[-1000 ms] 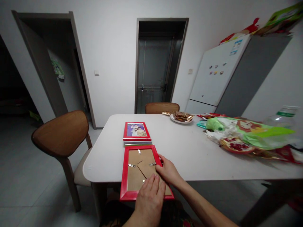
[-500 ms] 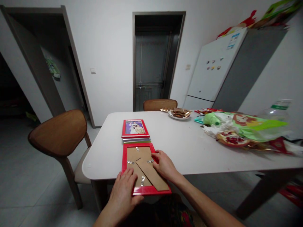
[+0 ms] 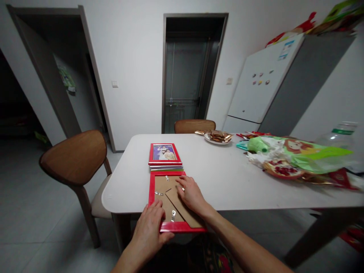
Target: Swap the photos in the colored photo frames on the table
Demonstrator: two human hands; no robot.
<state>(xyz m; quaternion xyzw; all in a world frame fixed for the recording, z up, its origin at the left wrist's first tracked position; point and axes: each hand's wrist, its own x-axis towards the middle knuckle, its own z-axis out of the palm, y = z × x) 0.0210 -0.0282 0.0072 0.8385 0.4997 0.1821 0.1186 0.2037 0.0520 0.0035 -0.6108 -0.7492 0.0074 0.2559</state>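
Now the red frame (image 3: pixel 170 203) is gripped at its near-left corner by the left hand (image 3: pixel 149 223); its back is touched by the right hand (image 3: pixel 192 193), grasp unclear.

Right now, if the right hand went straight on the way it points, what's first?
Right hand: probably the top metal clip on the face-down red frame, ahead and left. Height is unclear; it might pass over.

Red picture frame (image 3: pixel 182 227) with tan backing board (image 3: pixel 168 204); beyond the frame, a purple-backed photograph (image 3: pixel 164 152); to its right, a green printed bag (image 3: pixel 307 154).
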